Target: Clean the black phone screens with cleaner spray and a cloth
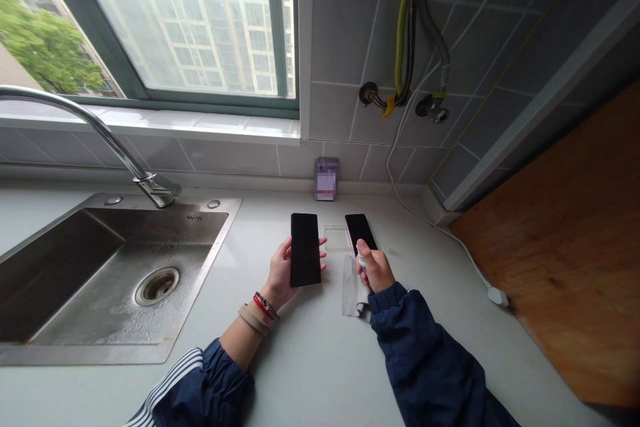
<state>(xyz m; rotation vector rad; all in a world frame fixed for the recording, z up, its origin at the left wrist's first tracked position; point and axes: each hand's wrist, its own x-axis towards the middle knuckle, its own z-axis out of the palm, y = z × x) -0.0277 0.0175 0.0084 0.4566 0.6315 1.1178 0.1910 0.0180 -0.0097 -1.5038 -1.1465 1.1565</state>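
A black-screened smartphone (305, 250) lies face up in my left hand (281, 270), whose fingers curl round its right edge. My right hand (377, 269) is closed, thumb on top, around a small pale object (362, 263); the fingers hide most of it, so its kind is unclear. Just beyond that hand, a second black smartphone (359, 230) rests on the counter. A clear phone case (335, 238) lies between the two phones. Under and beside my right hand is a thin greyish sheet or wrapper (350, 287).
A steel sink (200, 307) with a chrome faucet (120, 147) is set into the white counter (310, 373) at left. Another phone (327, 179) leans against the tiled wall. At right, a white cable with a plug (497, 295) runs along a wooden board (560, 267).
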